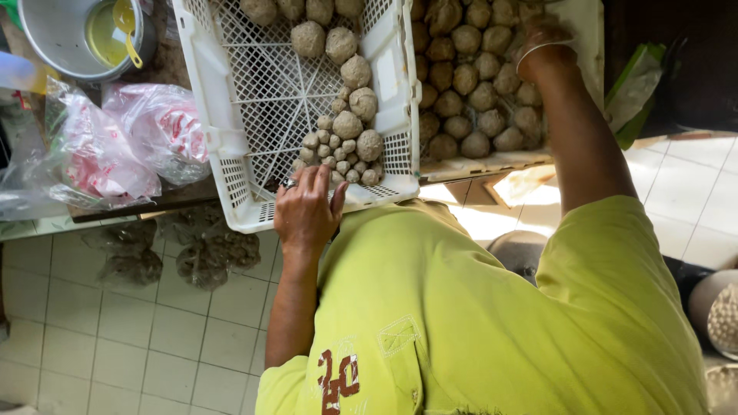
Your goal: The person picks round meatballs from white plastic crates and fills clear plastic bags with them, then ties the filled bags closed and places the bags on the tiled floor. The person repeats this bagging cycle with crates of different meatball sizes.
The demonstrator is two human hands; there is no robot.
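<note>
A white plastic lattice crate (231,154) lies tilted on the table edge in front of me. It holds brownish round balls (347,123), big ones in a line and small ones heaped near the front rim. My left hand (307,209), a ring on one finger, grips the crate's near rim with the fingers curled over it, next to the small balls. To the right, a flat tray (492,163) is packed with several larger brown balls (469,77). My right hand (542,38), a thin band at the wrist, reaches over the far balls on that tray; its fingers are hidden.
A metal pot (54,38) with yellow liquid and a yellow spoon stands at the top left. Crumpled plastic bags (115,146) lie beside the crate. Dark clumps in bags (207,253) sit on the tiled floor. A green-edged sheet (634,84) is at right, a round basket (723,315) at lower right.
</note>
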